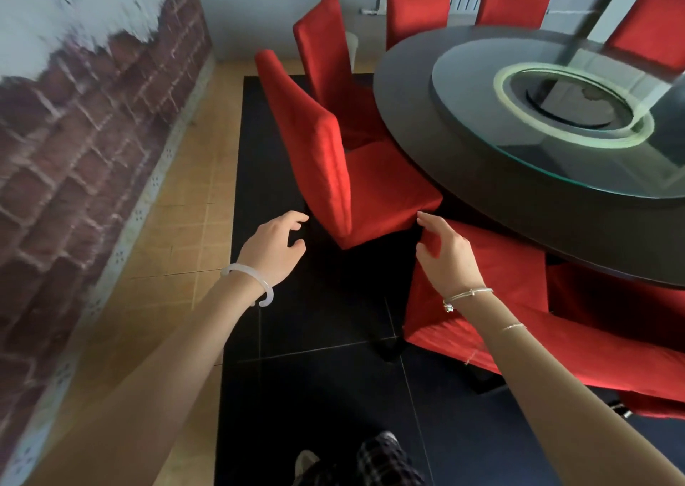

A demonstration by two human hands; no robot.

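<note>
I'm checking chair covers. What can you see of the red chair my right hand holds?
The nearest chair wears a red fabric cover; dark legs show beneath. It stands on the dark floor tiles, beside the round table. The right hand grips the top corner of its back; the left hand hangs clear of it.

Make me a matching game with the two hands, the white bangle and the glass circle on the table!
Things:
1 left hand
2 right hand
3 white bangle
4 glass circle

States and places:
A lies on the round table
B fingers grip the near red chair at its corner
C open, holding nothing
D worn round the left wrist

Pairs: 1-C, 2-B, 3-D, 4-A
</note>
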